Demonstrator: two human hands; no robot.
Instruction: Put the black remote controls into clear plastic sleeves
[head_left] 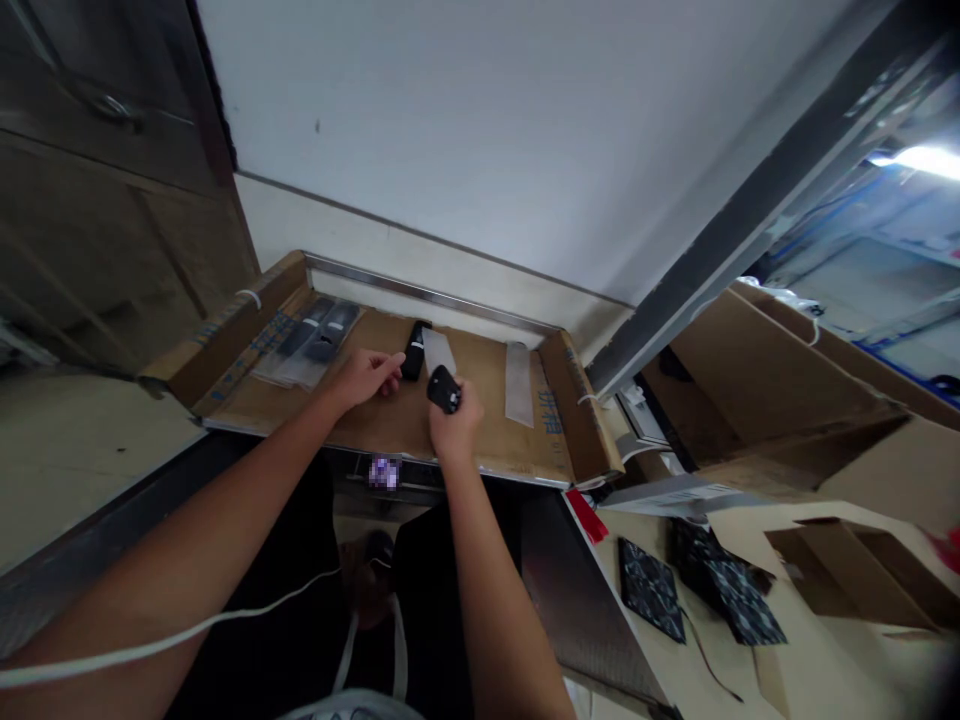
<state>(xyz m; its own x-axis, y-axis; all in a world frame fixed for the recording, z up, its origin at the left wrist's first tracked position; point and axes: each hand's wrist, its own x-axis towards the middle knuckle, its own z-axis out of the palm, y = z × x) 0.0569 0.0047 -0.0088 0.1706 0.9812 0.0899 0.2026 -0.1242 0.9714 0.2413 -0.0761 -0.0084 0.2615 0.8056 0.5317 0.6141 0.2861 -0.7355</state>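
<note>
In the head view my right hand (456, 418) grips a small black handheld device (444, 389), rounded at the end, with small light marks on it. Over the cardboard, my left hand (366, 377) has its fingers loosely bent and its thumb stretched out, with nothing seen in it. Just right of that thumb lies a black oblong device (415, 352) with a white band. A translucent white sleeve (439, 350) lies beside it, behind my right hand. At the left, two dark devices in clear plastic bags (313, 335) lie side by side.
A shallow cardboard tray (375, 425) with raised sides holds these things. Another pale sleeve (519, 384) lies at its right. A pale wall panel (450, 130) rises behind. Cardboard boxes (780, 380) and dark patterned packs (651, 588) are at the right. A white cable (187, 632) crosses my left arm.
</note>
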